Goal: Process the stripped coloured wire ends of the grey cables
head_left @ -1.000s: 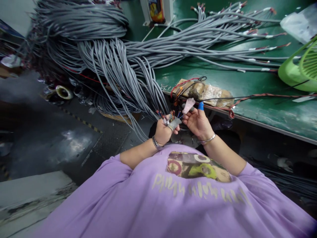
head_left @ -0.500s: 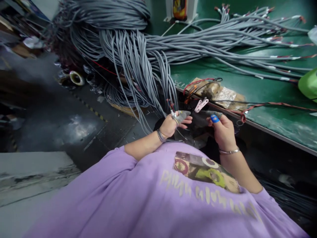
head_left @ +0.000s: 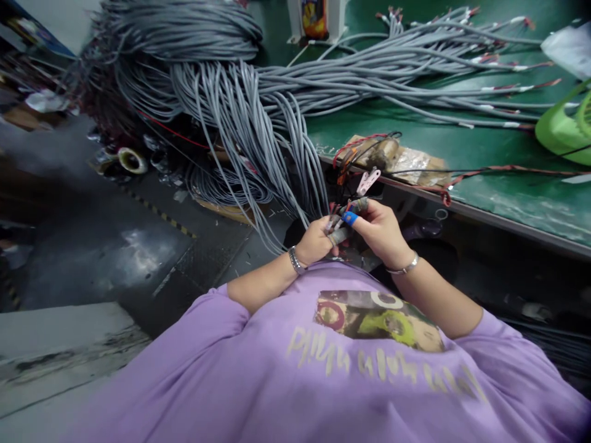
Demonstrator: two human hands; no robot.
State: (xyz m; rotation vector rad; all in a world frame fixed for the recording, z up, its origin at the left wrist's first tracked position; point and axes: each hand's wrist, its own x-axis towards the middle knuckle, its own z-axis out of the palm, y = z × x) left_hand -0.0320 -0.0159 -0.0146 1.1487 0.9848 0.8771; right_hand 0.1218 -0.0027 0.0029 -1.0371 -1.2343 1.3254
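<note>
My left hand (head_left: 316, 241) is closed around a grey cable end, its fingers partly covered with grey finger sleeves. Thin coloured wires (head_left: 333, 208) and white marker sleeves stick out above its grip. My right hand (head_left: 382, 229), with blue tape on the thumb, meets it from the right and pinches the wires of that end. The fingertips overlap, so the exact contact is hidden. Just above the hands, a pink clip (head_left: 368, 182) hangs at the table edge. Grey cables (head_left: 295, 166) drape off the table towards my left hand.
A green table (head_left: 521, 203) carries a long bundle of grey cables (head_left: 369, 74) with stripped ends. A taped cardboard piece (head_left: 415, 165) lies at its front edge. To the right is a light green basket (head_left: 561, 132). Tape rolls (head_left: 132, 160) and coiled cable (head_left: 226, 184) sit below left.
My right hand has moved left and come together with my left hand at the cable end. The head view has shifted slightly to the right.
</note>
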